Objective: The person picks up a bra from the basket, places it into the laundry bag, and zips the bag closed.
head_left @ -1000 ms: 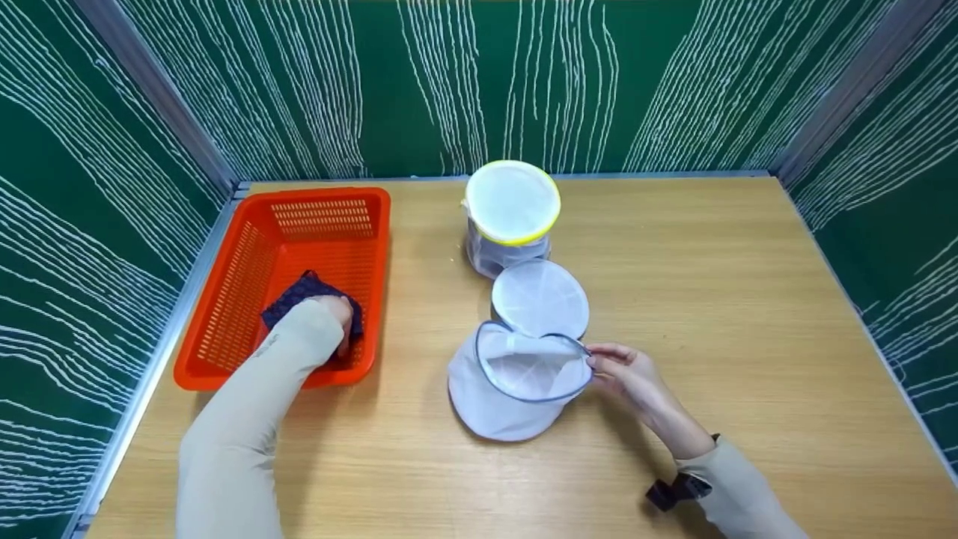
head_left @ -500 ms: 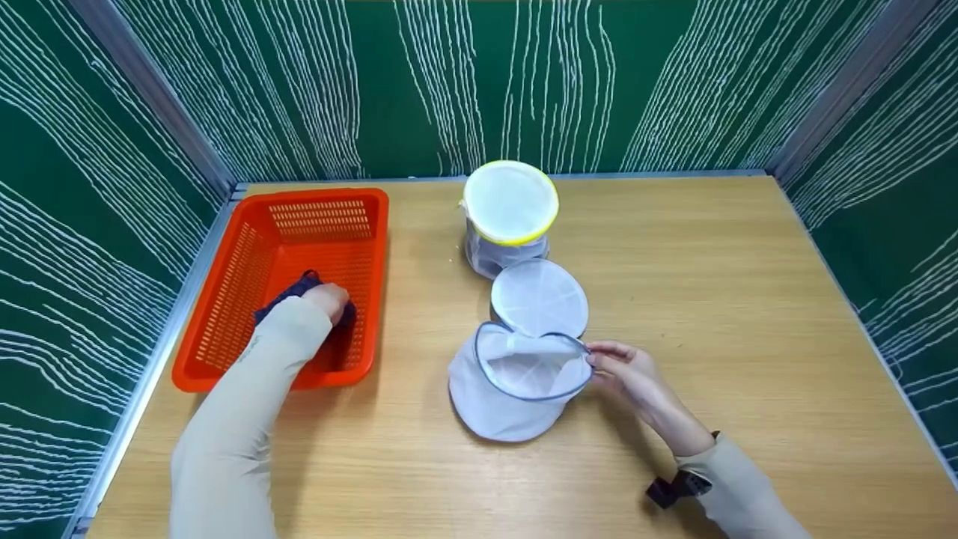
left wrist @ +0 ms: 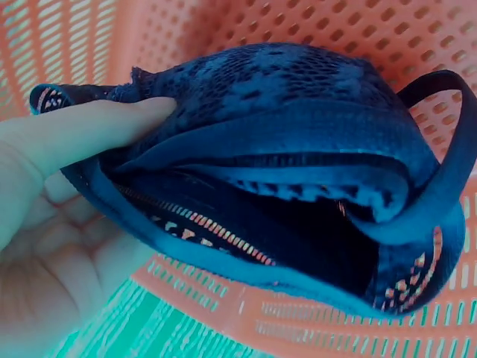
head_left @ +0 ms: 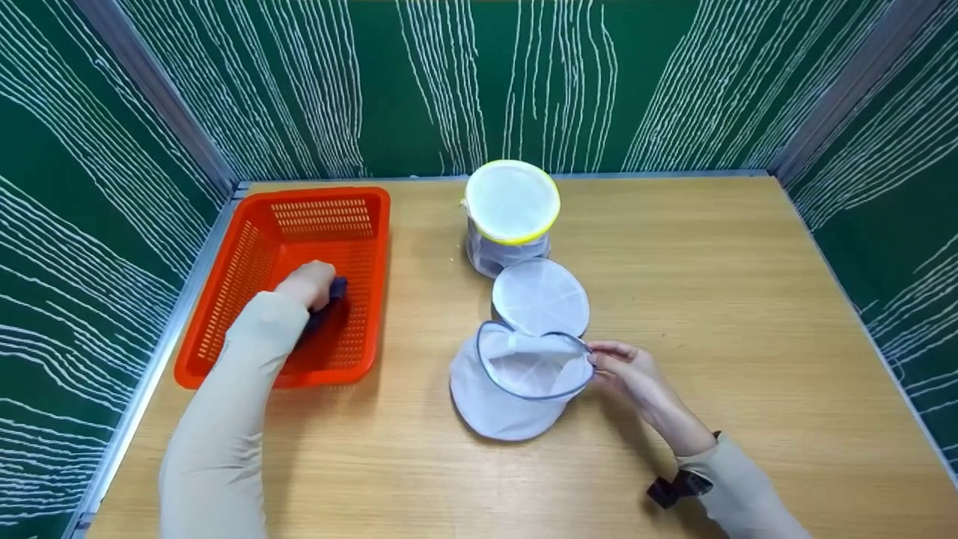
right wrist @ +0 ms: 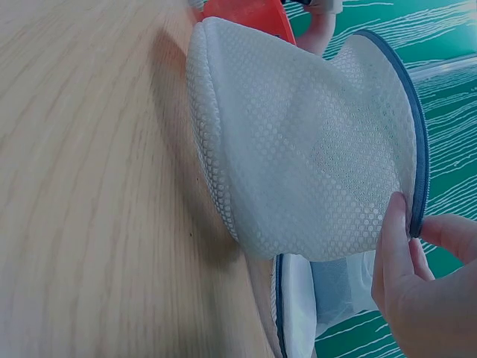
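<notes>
My left hand [head_left: 308, 284] is down inside the orange basket and grips a dark blue lace bra [left wrist: 291, 112] with narrow straps. In the left wrist view the thumb lies on the upper side of the folded fabric and the other fingers are beneath it. At the table's middle, my right hand [head_left: 632, 378] pinches the blue-trimmed rim of a white mesh laundry bag [head_left: 498, 412]. The mouth of this bag gapes, and its rounded bottom rests on the table. In the right wrist view, thumb and fingers hold the edging [right wrist: 419, 142].
The orange plastic basket [head_left: 380, 299] stands on the left of the wooden table [head_left: 733, 299]. Behind the open bag lies a flat-topped white mesh bag [head_left: 540, 296]. Farther back stands another bag with a yellow rim [head_left: 513, 202]. Green walls enclose the table.
My left hand has shifted left and slightly back within the basket, still gripping the bra. The right hand and the mesh bag stay almost unmoved.
</notes>
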`<state>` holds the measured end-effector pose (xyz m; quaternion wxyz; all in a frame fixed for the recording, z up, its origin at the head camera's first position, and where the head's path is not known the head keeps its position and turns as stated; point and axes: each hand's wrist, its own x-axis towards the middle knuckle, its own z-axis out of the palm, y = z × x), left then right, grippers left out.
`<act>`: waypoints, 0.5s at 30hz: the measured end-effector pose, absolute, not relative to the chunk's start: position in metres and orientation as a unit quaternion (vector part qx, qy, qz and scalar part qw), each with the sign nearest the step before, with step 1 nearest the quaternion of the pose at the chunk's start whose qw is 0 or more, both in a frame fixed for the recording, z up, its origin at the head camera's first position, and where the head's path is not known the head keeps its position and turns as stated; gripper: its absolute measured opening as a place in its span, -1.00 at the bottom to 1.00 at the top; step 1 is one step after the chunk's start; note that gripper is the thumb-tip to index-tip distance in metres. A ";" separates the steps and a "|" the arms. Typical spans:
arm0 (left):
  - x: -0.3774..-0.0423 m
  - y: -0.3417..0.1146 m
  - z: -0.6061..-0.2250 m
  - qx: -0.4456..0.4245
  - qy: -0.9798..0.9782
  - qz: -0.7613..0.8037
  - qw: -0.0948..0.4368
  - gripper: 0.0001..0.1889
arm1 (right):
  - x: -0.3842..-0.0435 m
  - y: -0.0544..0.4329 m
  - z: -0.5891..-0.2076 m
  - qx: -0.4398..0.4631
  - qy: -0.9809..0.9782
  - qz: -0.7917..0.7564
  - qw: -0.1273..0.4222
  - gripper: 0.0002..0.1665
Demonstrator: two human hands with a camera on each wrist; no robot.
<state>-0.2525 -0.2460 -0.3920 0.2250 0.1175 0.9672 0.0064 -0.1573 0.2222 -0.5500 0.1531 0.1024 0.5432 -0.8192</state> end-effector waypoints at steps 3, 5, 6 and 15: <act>-0.264 -0.256 -0.398 0.103 0.966 0.030 0.234 -0.90 | -0.157 0.223 -0.550 0.105 0.546 -0.817 0.152 -0.71; -0.266 -0.262 -0.398 0.101 0.970 0.038 0.217 -0.91 | -0.156 0.222 -0.547 0.093 0.550 -0.815 0.155 -0.73; -0.266 -0.264 -0.397 0.101 0.972 0.044 0.208 -0.92 | -0.154 0.221 -0.543 0.085 0.554 -0.813 0.157 -0.74; -0.259 -0.281 -0.387 0.122 0.980 0.096 0.127 -0.92 | -0.149 0.214 -0.526 0.066 0.560 -0.811 0.154 -0.82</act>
